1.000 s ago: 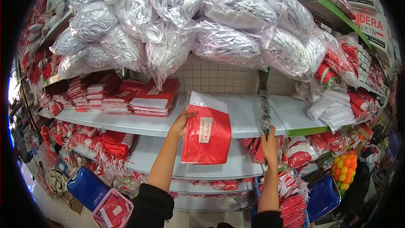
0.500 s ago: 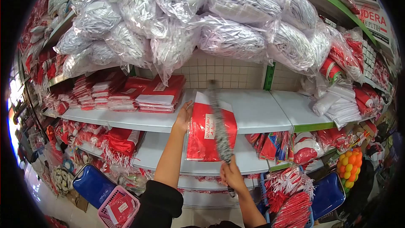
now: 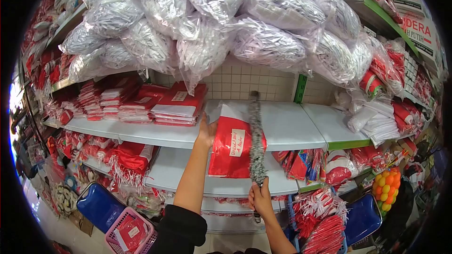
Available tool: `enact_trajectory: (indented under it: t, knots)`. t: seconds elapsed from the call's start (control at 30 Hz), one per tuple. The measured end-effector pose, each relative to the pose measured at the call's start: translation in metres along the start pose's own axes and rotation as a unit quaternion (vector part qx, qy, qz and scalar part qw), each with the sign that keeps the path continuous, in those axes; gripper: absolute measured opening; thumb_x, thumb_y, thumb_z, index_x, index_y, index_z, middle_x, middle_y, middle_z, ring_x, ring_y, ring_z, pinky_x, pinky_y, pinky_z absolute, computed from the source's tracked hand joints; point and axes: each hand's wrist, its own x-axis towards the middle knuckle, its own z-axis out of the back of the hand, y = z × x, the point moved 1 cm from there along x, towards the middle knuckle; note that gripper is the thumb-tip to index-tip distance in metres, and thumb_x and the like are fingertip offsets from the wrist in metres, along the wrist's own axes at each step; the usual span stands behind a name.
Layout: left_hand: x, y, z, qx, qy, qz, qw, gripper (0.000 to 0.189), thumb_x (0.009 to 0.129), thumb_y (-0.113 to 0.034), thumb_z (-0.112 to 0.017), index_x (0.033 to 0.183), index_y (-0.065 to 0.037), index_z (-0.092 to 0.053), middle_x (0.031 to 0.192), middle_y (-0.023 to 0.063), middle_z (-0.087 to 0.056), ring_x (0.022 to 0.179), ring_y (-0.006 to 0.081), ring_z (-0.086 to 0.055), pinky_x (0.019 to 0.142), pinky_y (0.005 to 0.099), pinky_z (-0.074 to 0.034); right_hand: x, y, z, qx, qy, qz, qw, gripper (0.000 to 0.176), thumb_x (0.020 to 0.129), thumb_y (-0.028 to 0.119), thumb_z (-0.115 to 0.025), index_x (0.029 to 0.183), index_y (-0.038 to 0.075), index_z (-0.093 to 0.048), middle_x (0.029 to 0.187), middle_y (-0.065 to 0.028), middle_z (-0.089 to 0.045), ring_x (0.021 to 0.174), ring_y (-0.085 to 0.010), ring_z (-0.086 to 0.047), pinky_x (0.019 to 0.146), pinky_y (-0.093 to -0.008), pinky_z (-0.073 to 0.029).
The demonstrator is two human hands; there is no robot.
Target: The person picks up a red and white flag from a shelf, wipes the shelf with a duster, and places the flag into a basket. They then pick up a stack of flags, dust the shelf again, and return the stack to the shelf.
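My left hand [image 3: 205,133] grips the left edge of a flat red and white packet [image 3: 225,160] in clear plastic. The packet overhangs the shelf's front edge, and a handwritten paper label [image 3: 237,142] faces me. Part of the left fingers is hidden. In my right hand [image 3: 260,200] is the handle of a long grey-and-black duster [image 3: 256,146], its fluffy length standing upright across the packet's right side.
Stacked red packets [image 3: 179,106] occupy the left of the pale shelf [image 3: 287,117]. Bulging bags of white strips [image 3: 268,42] hang low above. A pink basket [image 3: 129,230] and a blue basket [image 3: 346,240] stand below, on either side.
The duster has moved right across the packet, from its middle to its right side, and is more upright. My left hand stays at the packet's left edge.
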Motion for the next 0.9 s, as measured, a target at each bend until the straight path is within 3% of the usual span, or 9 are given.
enact_trajectory:
  t: [0.03,0.17,0.2,0.33,0.4,0.47,0.6,0.73,0.9]
  knots:
    - [-0.003,0.002,-0.004,0.015,-0.064,-0.001,0.998,0.094,0.08,-0.074,-0.028,0.131,0.004,-0.035,0.132,0.0231,-0.041,0.119,0.0361,-0.042,0.102,0.0488,-0.032,0.0,0.002,-0.002,-0.013,-0.046,0.013,0.999,0.052,0.096,0.019,-0.042,0.135,0.013,-0.008,0.064,-0.0009,-0.036,0.041,-0.0065,-0.034,0.032,-0.0218,-0.03]
    - [-0.009,0.003,-0.029,0.029,-0.173,-0.03,0.984,0.088,0.08,-0.071,-0.035,0.127,0.003,-0.041,0.126,0.0207,-0.046,0.114,0.0342,-0.045,0.1,0.0474,-0.034,-0.01,0.027,-0.016,0.049,0.2,-0.076,0.976,0.061,0.094,0.02,-0.044,0.141,0.018,-0.005,0.063,-0.0003,-0.038,0.04,-0.0059,-0.034,0.03,-0.0213,-0.029]
    - [-0.011,0.002,-0.039,0.046,-0.23,-0.05,0.971,0.086,0.08,-0.07,-0.038,0.125,0.002,-0.043,0.124,0.0199,-0.048,0.113,0.0335,-0.046,0.1,0.0468,-0.034,-0.005,0.025,-0.013,0.075,0.162,-0.083,0.98,0.053,0.094,0.019,-0.044,0.137,0.018,-0.013,0.062,0.0,-0.036,0.04,-0.006,-0.032,0.03,-0.021,-0.029]
    - [0.0,-0.003,-0.02,0.119,-0.126,0.025,0.985,0.09,0.071,-0.073,-0.05,0.12,0.001,-0.047,0.127,0.0189,-0.046,0.115,0.0302,-0.044,0.099,0.0456,-0.035,-0.001,0.027,-0.029,0.089,0.122,-0.07,0.986,0.039,0.094,0.017,-0.043,0.13,0.019,-0.026,0.062,-0.0006,-0.035,0.039,-0.0067,-0.031,0.03,-0.0203,-0.028]
    - [0.001,-0.006,-0.019,0.192,-0.178,-0.016,0.965,0.086,0.071,-0.069,-0.055,0.121,0.001,-0.046,0.127,0.018,-0.046,0.113,0.0296,-0.045,0.096,0.0448,-0.037,-0.003,0.027,-0.033,0.082,0.148,-0.064,0.984,0.038,0.095,0.017,-0.042,0.129,0.02,-0.026,0.062,-0.0007,-0.035,0.039,-0.0069,-0.031,0.03,-0.0201,-0.028]
    - [-0.006,-0.003,-0.03,0.107,-0.155,0.036,0.981,0.083,0.071,-0.064,-0.061,0.122,0.0,-0.046,0.12,0.0159,-0.051,0.105,0.0281,-0.051,0.091,0.0433,-0.043,0.001,0.022,-0.029,0.105,0.149,-0.042,0.982,0.036,0.095,0.017,-0.041,0.128,0.022,-0.026,0.062,-0.0006,-0.035,0.039,-0.0069,-0.031,0.029,-0.0199,-0.027]
    - [-0.014,0.002,-0.042,0.152,-0.123,0.021,0.981,0.073,0.075,-0.061,-0.059,0.113,0.001,-0.05,0.108,0.0162,-0.057,0.098,0.0285,-0.057,0.089,0.0433,-0.046,0.015,0.0,-0.027,0.177,-0.015,0.02,0.984,0.031,0.095,0.019,-0.042,0.123,0.022,-0.028,0.062,-0.0008,-0.035,0.039,-0.0067,-0.031,0.029,-0.0199,-0.026]
    - [-0.005,0.001,-0.016,0.129,-0.078,0.044,0.988,0.062,0.08,-0.052,-0.06,0.109,0.002,-0.052,0.109,0.0172,-0.058,0.1,0.0281,-0.058,0.086,0.0432,-0.049,-0.002,0.009,-0.036,0.085,0.127,-0.027,0.988,0.021,0.096,0.02,-0.041,0.115,0.019,-0.033,0.061,-0.0014,-0.035,0.037,-0.0067,-0.03,0.028,-0.0207,-0.025]
    - [-0.005,0.005,-0.022,0.122,-0.091,0.048,0.987,0.038,0.086,-0.029,-0.059,0.106,0.003,-0.053,0.102,0.0175,-0.061,0.091,0.0271,-0.062,0.08,0.0416,-0.053,0.004,0.011,-0.044,0.204,0.068,-0.017,0.976,0.021,0.096,0.022,-0.041,0.116,0.021,-0.034,0.06,-0.0006,-0.033,0.037,-0.0062,-0.028,0.028,-0.0201,-0.025]
